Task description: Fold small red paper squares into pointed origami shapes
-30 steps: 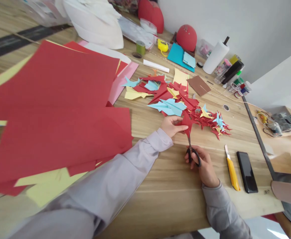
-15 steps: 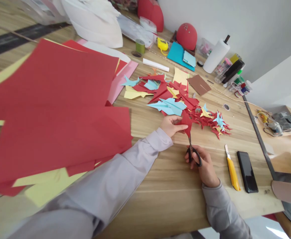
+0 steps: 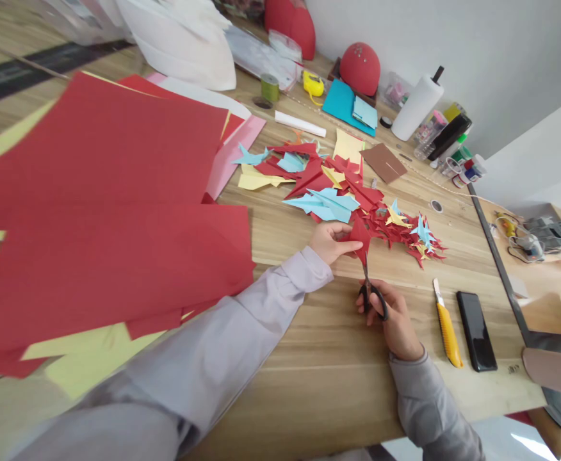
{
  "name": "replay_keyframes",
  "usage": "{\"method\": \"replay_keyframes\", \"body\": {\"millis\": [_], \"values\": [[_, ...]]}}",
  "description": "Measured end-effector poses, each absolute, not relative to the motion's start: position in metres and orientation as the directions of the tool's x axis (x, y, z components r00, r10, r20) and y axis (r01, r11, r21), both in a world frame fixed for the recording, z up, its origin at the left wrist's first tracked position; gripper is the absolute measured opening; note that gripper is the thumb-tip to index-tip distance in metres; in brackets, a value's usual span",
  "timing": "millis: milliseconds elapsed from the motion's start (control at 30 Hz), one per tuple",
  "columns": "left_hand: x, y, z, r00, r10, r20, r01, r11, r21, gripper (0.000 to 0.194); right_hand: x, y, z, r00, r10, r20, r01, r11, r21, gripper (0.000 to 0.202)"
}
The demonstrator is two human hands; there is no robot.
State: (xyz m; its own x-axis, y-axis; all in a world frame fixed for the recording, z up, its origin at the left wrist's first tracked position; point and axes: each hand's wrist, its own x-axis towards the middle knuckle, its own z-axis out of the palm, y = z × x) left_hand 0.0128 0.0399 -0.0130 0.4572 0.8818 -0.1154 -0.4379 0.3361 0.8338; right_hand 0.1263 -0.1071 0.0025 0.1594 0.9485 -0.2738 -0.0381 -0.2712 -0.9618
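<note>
My left hand (image 3: 332,243) pinches a small piece of red paper (image 3: 360,238) between thumb and fingers. My right hand (image 3: 396,320) is closed around the black handles of a pair of scissors (image 3: 367,288), whose blades meet the lower edge of that red piece. Just beyond my left hand lies a heap of cut and folded paper shapes in red, yellow and blue, with a light-blue folded piece (image 3: 326,205) nearest. Smaller pointed cut-outs (image 3: 422,234) trail off to its right.
Large red paper sheets (image 3: 131,256) cover the table's left side. Right of my right hand lie a yellow utility knife (image 3: 448,333), its blade out, and a black phone (image 3: 476,331). Along the back stand a tape measure (image 3: 313,86), a paper roll (image 3: 417,107) and several bottles.
Almost nothing differs. The red piece and the scissors have shifted very slightly; both hands keep their grip and place.
</note>
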Motion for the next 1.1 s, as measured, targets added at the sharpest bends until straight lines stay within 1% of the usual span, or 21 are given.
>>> {"method": "replay_keyframes", "body": {"millis": [467, 1100], "values": [[0.0139, 0.0412, -0.0159, 0.442, 0.892, -0.097, -0.443, 0.311, 0.841, 0.033, 0.1272, -0.1064, 0.0020, 0.157, 0.948, -0.278, -0.038, -0.275, -0.961, 0.034], [0.0147, 0.0423, -0.0178, 0.443, 0.890, -0.105, -0.453, 0.323, 0.831, 0.032, 0.1276, -0.1054, 0.0022, 0.167, 0.942, -0.289, -0.024, -0.290, -0.957, 0.036]]}}
